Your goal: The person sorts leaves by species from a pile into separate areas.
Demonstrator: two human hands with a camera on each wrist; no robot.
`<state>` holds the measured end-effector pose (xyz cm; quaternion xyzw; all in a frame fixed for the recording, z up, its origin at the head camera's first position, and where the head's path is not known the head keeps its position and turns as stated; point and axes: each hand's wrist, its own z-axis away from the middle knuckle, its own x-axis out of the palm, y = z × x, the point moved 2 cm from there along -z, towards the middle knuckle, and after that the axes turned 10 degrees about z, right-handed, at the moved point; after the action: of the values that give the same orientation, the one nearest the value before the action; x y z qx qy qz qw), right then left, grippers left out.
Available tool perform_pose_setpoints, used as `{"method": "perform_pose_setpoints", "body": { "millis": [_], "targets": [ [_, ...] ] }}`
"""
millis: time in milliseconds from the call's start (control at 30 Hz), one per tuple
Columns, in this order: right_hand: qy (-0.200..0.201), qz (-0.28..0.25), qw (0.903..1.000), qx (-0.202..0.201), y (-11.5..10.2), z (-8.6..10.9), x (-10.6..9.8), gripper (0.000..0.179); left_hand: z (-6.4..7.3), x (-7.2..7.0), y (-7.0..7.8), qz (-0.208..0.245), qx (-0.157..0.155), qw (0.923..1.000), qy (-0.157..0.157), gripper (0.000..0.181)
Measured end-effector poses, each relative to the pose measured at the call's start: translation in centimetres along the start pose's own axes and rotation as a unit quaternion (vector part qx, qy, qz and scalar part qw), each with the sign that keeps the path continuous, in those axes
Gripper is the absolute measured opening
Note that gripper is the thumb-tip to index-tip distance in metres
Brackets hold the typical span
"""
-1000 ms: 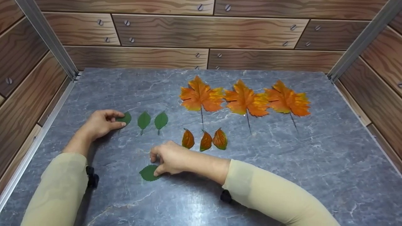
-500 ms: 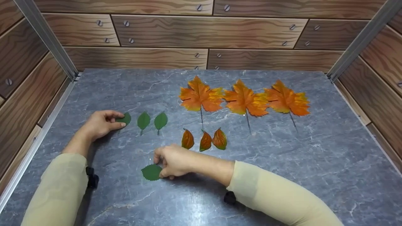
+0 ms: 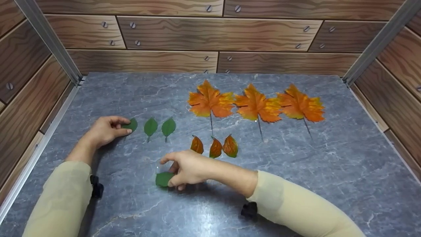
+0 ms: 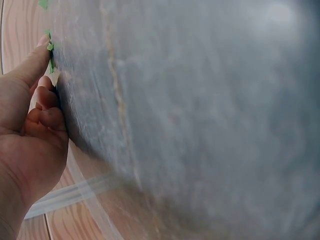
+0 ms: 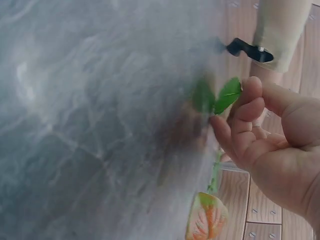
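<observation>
At the left of the head view, my left hand (image 3: 107, 131) holds a small green leaf (image 3: 132, 124) at its edge, thumb and index finger on it. Two similar green leaves, a middle one (image 3: 150, 126) and a right one (image 3: 168, 126), lie in line beside it. Nearer the front, my right hand (image 3: 189, 168) pinches a larger green leaf (image 3: 163, 179), thumb on its right end and index finger stretched out. In the right wrist view this leaf (image 5: 228, 95) stands tilted at the thumb tip, its lower end close to the tabletop.
Three orange maple leaves (image 3: 256, 103) with stems lie in a row at the back right of the grey marbled table (image 3: 329, 171). Three small red-brown leaves (image 3: 215, 147) lie just beyond my right forearm. Wood-patterned walls (image 3: 217, 33) and metal posts (image 3: 49, 39) bound the table.
My right hand has drawn back slightly to the right, and the larger green leaf has shifted right with it. The index finger has straightened. My left hand stays in place.
</observation>
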<state>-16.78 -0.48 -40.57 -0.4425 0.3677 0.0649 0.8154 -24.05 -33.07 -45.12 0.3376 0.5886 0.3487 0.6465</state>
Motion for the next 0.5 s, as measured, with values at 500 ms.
{"method": "perform_pose_setpoints", "body": {
  "millis": [500],
  "targets": [
    [0.059, -0.149, 0.9857, -0.053, 1.0, 0.8, -2.9, 0.061, 0.2, -0.1, 0.1, -0.003, -0.005, 1.0000, -0.008, 0.043]
  ]
}}
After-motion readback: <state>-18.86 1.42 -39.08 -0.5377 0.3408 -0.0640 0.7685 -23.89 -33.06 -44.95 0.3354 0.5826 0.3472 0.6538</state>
